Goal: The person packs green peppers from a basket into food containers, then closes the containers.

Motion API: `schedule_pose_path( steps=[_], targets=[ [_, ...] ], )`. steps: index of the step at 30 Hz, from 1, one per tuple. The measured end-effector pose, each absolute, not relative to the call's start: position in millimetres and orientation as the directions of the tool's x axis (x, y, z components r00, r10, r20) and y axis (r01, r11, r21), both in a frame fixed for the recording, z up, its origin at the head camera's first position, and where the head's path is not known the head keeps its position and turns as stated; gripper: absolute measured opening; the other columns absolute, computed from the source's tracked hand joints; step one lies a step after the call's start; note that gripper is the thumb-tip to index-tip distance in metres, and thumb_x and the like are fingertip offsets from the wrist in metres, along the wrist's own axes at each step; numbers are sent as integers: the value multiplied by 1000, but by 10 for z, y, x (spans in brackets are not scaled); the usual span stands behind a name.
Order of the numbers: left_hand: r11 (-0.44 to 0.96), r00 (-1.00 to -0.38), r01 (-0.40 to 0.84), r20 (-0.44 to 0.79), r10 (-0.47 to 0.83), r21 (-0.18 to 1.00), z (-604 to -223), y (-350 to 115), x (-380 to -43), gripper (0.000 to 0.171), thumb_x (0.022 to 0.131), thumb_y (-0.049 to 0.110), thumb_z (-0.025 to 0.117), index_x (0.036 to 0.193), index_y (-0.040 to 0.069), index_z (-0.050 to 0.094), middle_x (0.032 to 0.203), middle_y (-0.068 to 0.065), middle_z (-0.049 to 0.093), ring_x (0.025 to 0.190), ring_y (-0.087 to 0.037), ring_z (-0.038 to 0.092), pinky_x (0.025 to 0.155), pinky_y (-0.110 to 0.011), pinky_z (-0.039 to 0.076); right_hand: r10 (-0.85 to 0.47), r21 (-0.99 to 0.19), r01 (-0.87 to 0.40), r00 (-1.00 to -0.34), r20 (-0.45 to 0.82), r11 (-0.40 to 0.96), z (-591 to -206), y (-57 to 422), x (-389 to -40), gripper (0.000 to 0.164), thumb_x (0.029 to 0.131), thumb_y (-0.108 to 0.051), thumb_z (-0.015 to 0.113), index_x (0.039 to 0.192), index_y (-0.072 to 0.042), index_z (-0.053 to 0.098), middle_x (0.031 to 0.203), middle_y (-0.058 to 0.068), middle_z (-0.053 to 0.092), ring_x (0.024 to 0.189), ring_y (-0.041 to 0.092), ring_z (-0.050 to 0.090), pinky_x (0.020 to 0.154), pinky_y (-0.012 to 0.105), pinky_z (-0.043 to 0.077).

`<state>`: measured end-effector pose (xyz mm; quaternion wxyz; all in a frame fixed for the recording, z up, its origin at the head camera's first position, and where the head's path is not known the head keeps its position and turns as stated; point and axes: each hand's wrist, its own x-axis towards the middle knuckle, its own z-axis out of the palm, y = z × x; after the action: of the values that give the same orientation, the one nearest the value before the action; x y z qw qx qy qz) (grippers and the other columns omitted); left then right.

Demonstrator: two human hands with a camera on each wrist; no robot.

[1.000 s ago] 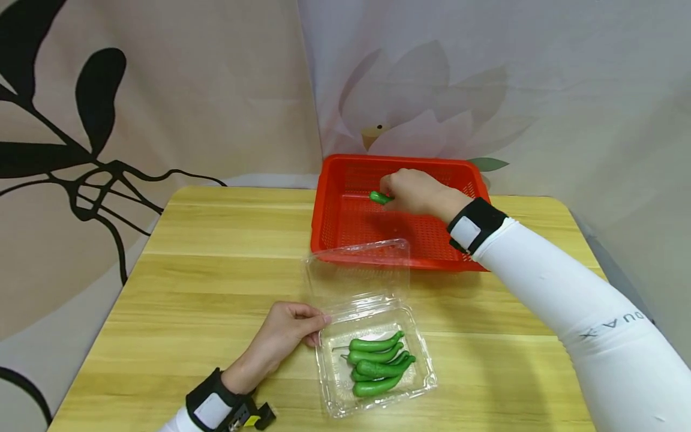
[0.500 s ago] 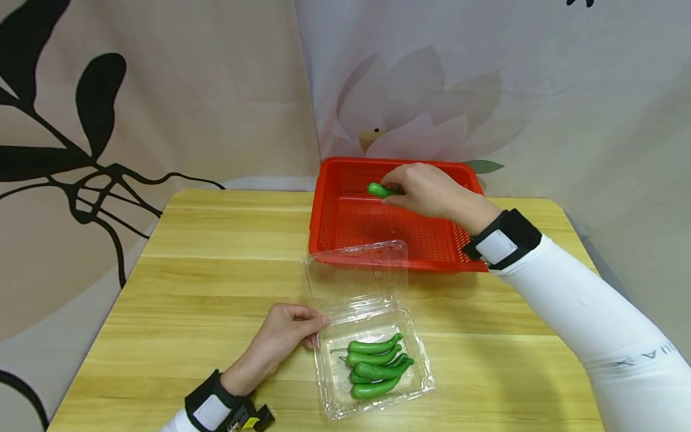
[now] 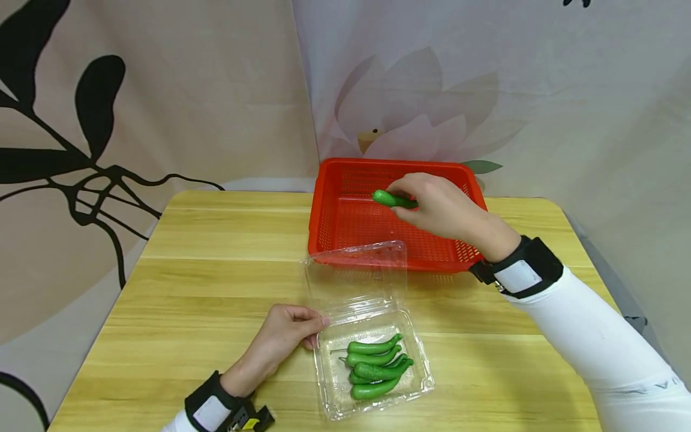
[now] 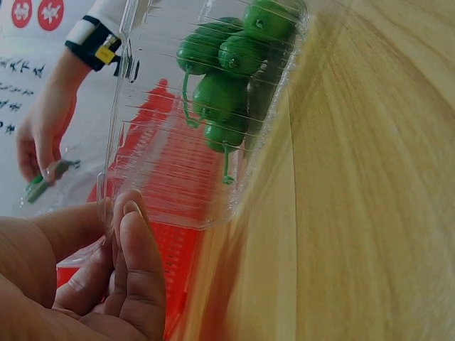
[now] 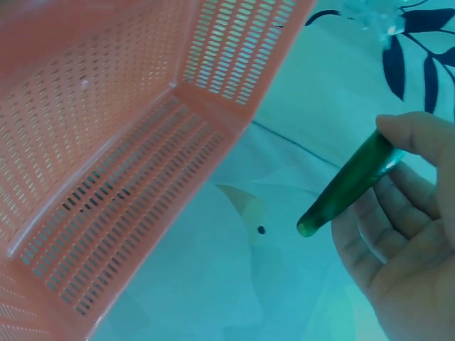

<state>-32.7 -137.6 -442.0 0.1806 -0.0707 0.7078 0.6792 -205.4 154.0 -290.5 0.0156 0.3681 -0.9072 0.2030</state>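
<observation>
My right hand (image 3: 442, 207) pinches one green chili pepper (image 3: 390, 198) between thumb and fingers above the red basket. The right wrist view shows the same pepper (image 5: 348, 186) with its blunt end pointing away from the palm. On the table, a clear plastic clamshell box (image 3: 335, 396) lies with its lid (image 3: 356, 270) folded back toward the basket. Several green peppers (image 3: 378, 369) lie side by side inside the box. My left hand (image 3: 288, 330) pinches the box's left rim near the hinge; in the left wrist view, thumb and fingers (image 4: 138, 263) meet on that edge.
The red perforated basket (image 3: 317, 210) stands at the back of the wooden table (image 3: 232, 258), and the raised lid overlaps its front edge in the head view. A printed cloth backdrop (image 3: 216, 90) hangs behind the table.
My right hand, still holding the pepper, has drawn back toward the right and nearer to me, and more of the pepper shows. The left hand and the box have stayed put.
</observation>
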Motion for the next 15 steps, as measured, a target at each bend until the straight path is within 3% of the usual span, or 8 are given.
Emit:
schedule_pose_path(
  steps=[7, 15],
  targets=[
    [73, -925, -346, -353, 138, 935, -4418, -1386, -337, 20, 92, 11, 82, 97, -8, 77, 72, -8, 69, 58, -13, 61, 55, -24, 57, -662, -365, -715, -695, 279, 596, -2881, 1608, -1813, 26, 92, -14, 82, 115, -8, 72, 102, 0, 69, 89, 15, 61, 77, 34, 56],
    [72, -923, -351, -358, 138, 934, -4412, -1393, -341, 19, 92, 10, 82, 97, -8, 77, 73, -8, 69, 58, -12, 61, 55, -24, 56, -708, -334, -851, -523, 475, 404, -2957, 1608, -1555, 29, 85, -4, 85, 110, -6, 71, 100, 1, 70, 88, 14, 62, 76, 35, 58]
  ],
)
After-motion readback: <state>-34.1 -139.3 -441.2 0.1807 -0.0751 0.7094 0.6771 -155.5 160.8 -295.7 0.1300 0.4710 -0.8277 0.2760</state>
